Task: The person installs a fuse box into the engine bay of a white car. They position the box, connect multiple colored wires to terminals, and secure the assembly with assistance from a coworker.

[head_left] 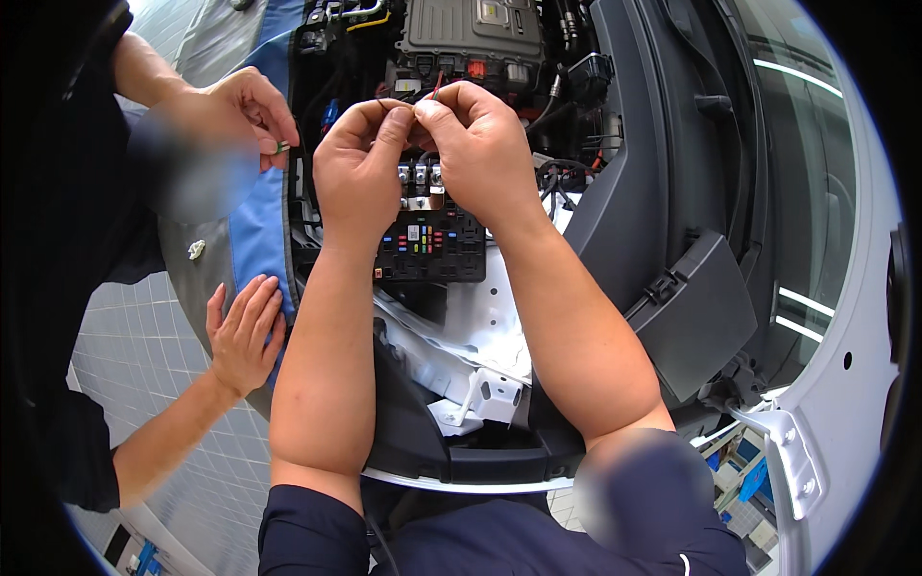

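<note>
**Two-handed fingertip grip on a thin red wire (440, 81) above an open engine bay (360, 72)**

Shows, from above, left hand (353, 173) and right hand (487, 144) raised side by side over the bay, fingertips meeting or nearly so. At the meeting point, the wire, with a touch of green at the grip and its visible length running away from the body. Right hand closed at thumb and forefinger on the wire; left hand likewise pinched, apparently on the same strand, though too fine to make out fully. Held by the tips alone, probably for fine control of so slender a strand; set close together, probably to steady a short length.

Just below the grip, partly hidden: bare metal terminals (420, 189); nearer the body, a black fuse box (466, 266) with small coloured fuses (424, 236). Farther off, a grey ribbed unit (451, 29), with an orange connector (476, 69) just beside its near edge.

At left, a co-worker (86, 451): upper hand (252, 104) pinched on a small green piece (282, 148), held off to the side, perhaps to leave room; lower hand (248, 334) spread on a blue-and-grey cover (271, 200), likely for support. Cover draped along the bay's side, presumably as protection, with a crumpled white scrap (197, 250) on top.
</note>
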A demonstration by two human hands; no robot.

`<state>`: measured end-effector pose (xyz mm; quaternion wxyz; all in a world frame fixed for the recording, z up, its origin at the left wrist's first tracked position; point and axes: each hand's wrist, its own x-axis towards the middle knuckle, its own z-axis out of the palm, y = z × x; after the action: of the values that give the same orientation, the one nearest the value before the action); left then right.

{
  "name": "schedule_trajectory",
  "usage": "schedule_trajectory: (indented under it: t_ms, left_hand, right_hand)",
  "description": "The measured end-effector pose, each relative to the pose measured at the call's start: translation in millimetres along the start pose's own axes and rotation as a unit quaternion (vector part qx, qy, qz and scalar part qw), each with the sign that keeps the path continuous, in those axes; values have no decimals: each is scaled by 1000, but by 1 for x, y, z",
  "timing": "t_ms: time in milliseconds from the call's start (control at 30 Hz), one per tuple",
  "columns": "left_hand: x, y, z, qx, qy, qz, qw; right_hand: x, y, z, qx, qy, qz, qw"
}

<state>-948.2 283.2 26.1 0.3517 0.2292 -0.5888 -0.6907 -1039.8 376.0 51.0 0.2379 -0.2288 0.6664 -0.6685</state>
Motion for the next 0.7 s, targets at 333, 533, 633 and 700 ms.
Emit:
schedule_trajectory:
  t_ms: [333,533,633,700]
  left_hand:
    - [-6,4,4,99,16,-5,995]
    - [-4,3,6,64,20,-1,998]
    - [-2,3,3,58,-7,-14,998]
    - [0,2,-1,46,-28,-26,998]
  right_hand:
    - [-2,-6,-8,-129,-12,30,991]
    - [-2,-1,-10,-131,-52,25,990]
    - [-1,-5,-11,-52,-77,59,994]
    - [-1,-6,-13,-50,-89,62,993]
